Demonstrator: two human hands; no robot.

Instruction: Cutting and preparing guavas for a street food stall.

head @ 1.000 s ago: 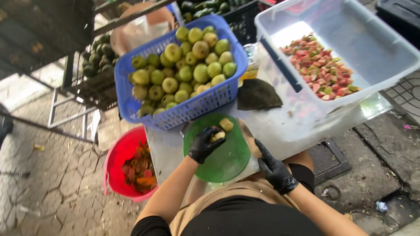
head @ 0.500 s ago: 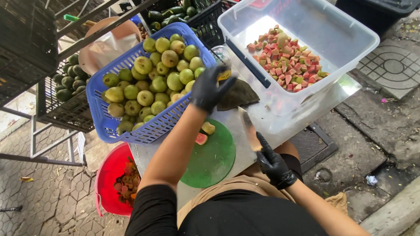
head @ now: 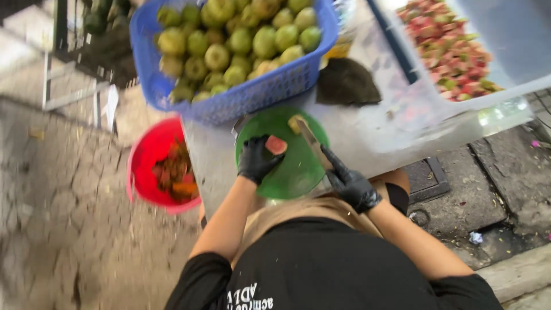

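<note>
Both my hands wear black gloves. My left hand (head: 256, 161) rests on the round green cutting board (head: 295, 172) and holds a halved guava with pink flesh (head: 276, 145). My right hand (head: 350, 183) grips a knife (head: 313, 140) whose blade lies across the board, its tip near a second guava piece (head: 295, 122) at the board's far edge.
A blue basket of green guavas (head: 241, 97) stands behind the board. A clear tub of cut pink guava chunks (head: 459, 86) is at the right, a dark cloth (head: 347, 83) between them. A red bucket of scraps (head: 150, 166) sits on the paved ground at left.
My left hand has come back from near the basket down to the board and now holds the pink guava half. The knife has swung over the board. The camera tilted down.
</note>
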